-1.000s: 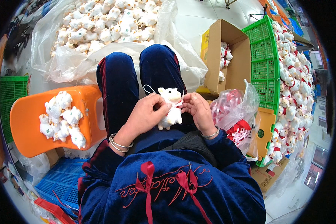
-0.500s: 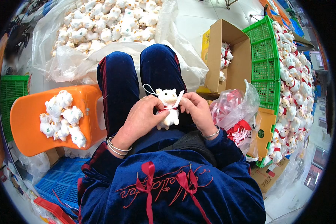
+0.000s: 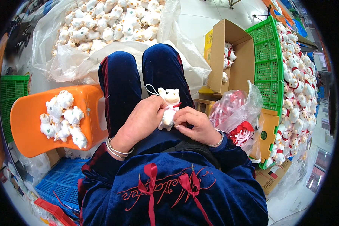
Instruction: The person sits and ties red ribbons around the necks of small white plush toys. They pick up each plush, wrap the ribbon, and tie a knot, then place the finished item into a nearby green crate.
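A small white plush animal toy (image 3: 170,96) stands upright over my lap, its face turned up and slightly to the right. Around its neck runs a red ribbon (image 3: 176,106), and a thin white cord loop (image 3: 150,89) sticks out beside its head. My left hand (image 3: 144,116) is closed on the toy's left side, thumb and fingers at its neck and back. Curled at the toy's lower right side, my right hand (image 3: 196,122) has its fingertips pinched together near the toy's legs. What that pinch holds is too small to make out.
Several white plush toys (image 3: 64,118) lie on an orange chair (image 3: 24,120) at left. Ahead is a plastic bag (image 3: 45,56) piled with more. At right stand a cardboard box (image 3: 239,81), a clear bag of ribbons (image 3: 237,109) and a green crate (image 3: 267,67) beside ribboned toys.
My right hand has moved down from beside the toy's head to its lower body. The white strip it pinched near the face no longer shows there. The toy has tilted slightly.
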`<state>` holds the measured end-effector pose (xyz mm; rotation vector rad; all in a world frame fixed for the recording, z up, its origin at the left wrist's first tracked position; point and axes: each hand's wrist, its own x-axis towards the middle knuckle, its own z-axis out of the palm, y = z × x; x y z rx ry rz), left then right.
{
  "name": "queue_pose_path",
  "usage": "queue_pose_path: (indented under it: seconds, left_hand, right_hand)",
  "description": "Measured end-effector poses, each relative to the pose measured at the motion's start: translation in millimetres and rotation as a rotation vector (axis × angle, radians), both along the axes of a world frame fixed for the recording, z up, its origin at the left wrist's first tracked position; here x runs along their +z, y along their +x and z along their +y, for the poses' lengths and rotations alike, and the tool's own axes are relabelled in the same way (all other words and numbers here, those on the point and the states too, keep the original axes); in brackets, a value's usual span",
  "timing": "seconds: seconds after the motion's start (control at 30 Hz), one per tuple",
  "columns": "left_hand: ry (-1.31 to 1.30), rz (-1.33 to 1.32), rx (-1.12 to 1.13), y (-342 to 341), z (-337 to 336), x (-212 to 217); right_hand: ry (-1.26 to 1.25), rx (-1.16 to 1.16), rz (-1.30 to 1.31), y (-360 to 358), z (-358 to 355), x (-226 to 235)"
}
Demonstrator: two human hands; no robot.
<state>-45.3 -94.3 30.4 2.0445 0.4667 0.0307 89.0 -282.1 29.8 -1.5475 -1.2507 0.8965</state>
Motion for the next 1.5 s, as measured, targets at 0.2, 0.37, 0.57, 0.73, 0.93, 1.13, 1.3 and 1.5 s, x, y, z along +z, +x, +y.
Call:
queue_pose_path:
  seconds: [0.2, 0.37, 0.57, 0.73, 0.93, 1.13, 1.3, 1.5]
  left_hand:
    - [0.065, 0.1, -0.105, 2, 7, 12]
    - [0.043, 0.03, -0.121, 4, 7, -1]
    - [-0.245, 0.121, -0.117, 8, 12, 8]
    - [-0.255, 0.13, -0.107, 10, 10, 5]
    - [-0.316, 0.11, -0.001, 8, -1, 5]
    - [-0.391, 0.099, 0.14, 0, -9, -5]
    - [-0.337, 0.139, 0.087, 5, -10, 4]
    - [-0.423, 0.067, 0.119, 2, -13, 2]
  right_hand:
    - [-0.25, -0.3, 0.659, -7, 5, -6]
    - [-0.365, -0.415, 0.699, -4, 15, -4]
    - [-0.431, -0.427, 0.742, -2, 14, -7]
    - [-0.436, -0.377, 0.695, -1, 12, -7]
    - [-0.413, -0.393, 0.65, -3, 12, -10]
    - [-0.418, -0.381, 0.577, -6, 14, -9]
    - [-0.423, -0.38, 0.542, -7, 15, -9]
    - [-0.446, -0.366, 0.504, -3, 15, -6]
